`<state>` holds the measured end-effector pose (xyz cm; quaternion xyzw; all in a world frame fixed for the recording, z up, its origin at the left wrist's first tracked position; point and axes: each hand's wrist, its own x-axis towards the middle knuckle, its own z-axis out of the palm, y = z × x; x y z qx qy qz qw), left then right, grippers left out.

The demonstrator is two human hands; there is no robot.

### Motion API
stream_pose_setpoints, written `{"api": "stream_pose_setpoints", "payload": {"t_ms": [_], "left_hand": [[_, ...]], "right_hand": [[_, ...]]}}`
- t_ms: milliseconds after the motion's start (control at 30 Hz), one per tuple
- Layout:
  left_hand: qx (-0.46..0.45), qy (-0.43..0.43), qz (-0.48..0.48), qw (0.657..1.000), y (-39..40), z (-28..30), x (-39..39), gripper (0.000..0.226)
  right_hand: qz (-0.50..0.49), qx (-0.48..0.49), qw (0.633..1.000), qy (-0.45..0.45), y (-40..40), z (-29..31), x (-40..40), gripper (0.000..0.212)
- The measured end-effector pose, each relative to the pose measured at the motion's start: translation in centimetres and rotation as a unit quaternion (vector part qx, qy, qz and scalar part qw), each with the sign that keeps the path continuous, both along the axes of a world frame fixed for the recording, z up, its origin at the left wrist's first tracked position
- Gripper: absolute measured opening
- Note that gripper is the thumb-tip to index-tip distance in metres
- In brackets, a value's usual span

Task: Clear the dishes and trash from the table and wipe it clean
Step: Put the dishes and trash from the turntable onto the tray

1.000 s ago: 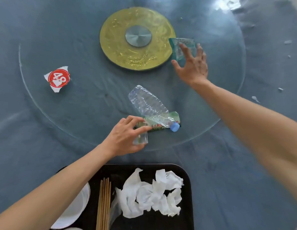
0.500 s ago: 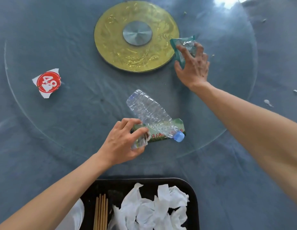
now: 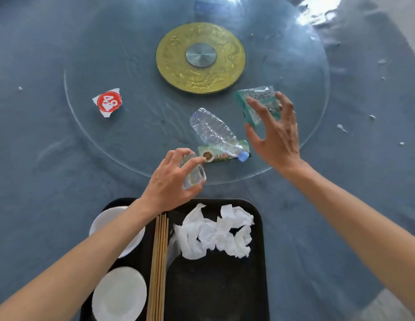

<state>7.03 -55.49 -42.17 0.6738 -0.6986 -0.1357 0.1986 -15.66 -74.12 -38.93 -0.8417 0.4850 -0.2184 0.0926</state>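
My left hand point(image 3: 169, 181) grips a small clear plastic wrapper point(image 3: 194, 174) just above the near rim of the glass turntable point(image 3: 137, 140). My right hand point(image 3: 275, 133) holds a green plastic packet point(image 3: 256, 99) by the fingertips, lifted over the turntable's right side. A crushed clear water bottle point(image 3: 213, 130) with a blue cap lies on a green paper sleeve point(image 3: 225, 154) between the two hands. A torn red-and-white paper piece point(image 3: 108, 101) marked 48 lies on the glass to the left.
A black tray point(image 3: 215, 286) at the table's near edge carries crumpled white napkins point(image 3: 215, 230), wooden chopsticks point(image 3: 159, 262) and two white dishes point(image 3: 119, 294). A gold disc point(image 3: 200, 57) marks the turntable's centre. Small white scraps point(image 3: 341, 128) dot the blue tablecloth at right.
My right hand has pulled the green packet back from beside the gold disc toward me. My left hand has lifted the clear wrapper off the glass toward the tray.
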Motion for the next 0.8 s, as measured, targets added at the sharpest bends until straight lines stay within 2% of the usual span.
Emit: {"api": "stream_pose_setpoints", "payload": {"t_ms": [233, 400, 533, 800], "left_hand": [[0.020, 0.065, 0.055, 0.996, 9.5, -0.3, -3.5, 0.062], [0.065, 0.034, 0.068, 0.995, 14.6, -2.7, -6.3, 0.067], [0.066, -0.003, 0.047, 0.997, 17.2, -3.5, -8.7, 0.067], [0.105, -0.067, 0.026, 0.992, 21.0, -6.6, -11.1, 0.084]], "right_hand": [[0.052, 0.054, 0.995, -0.060, 13.7, -0.1, -6.3, 0.068], [0.068, 0.134, 0.987, -0.053, 22.5, -3.3, -8.8, 0.074], [0.078, 0.164, 0.982, -0.054, 28.0, -4.4, -9.8, 0.077], [0.117, 0.168, 0.976, 0.075, 33.8, -8.0, -11.3, 0.080]]}}
